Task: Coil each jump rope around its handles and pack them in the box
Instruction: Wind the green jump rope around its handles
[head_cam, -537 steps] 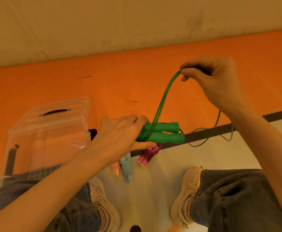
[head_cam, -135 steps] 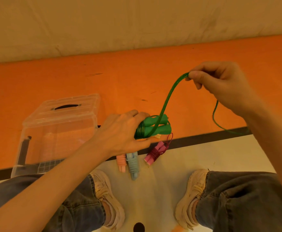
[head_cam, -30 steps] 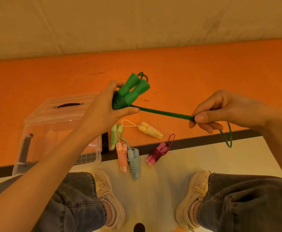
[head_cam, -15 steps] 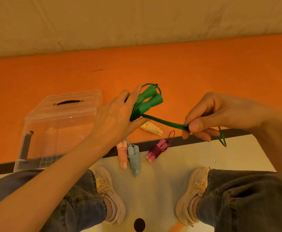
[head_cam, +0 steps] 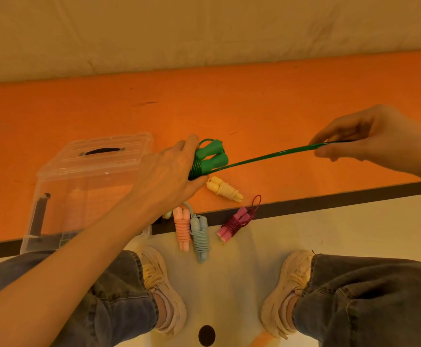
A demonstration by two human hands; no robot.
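Note:
My left hand (head_cam: 165, 175) grips the two green handles (head_cam: 210, 157) of a jump rope, with several turns of cord wound round their lower end. The doubled green cord (head_cam: 269, 155) runs taut to the right, where my right hand (head_cam: 369, 140) pinches its end. On the floor below lie coiled ropes: a yellow one (head_cam: 225, 190), a pink one (head_cam: 181, 227), a light blue one (head_cam: 200, 236) and a magenta one (head_cam: 235, 222). The clear plastic box (head_cam: 89, 186) stands at the left with its lid on.
The orange mat (head_cam: 254, 108) meets a pale floor at a dark strip (head_cam: 329, 202). My knees and pale shoes (head_cam: 161, 284) fill the bottom of the view. A cream wall runs along the back.
My right hand has pulled the green cord out to the right and upward, drawing it taut. My left hand with the handles has stayed near the box, turning slightly.

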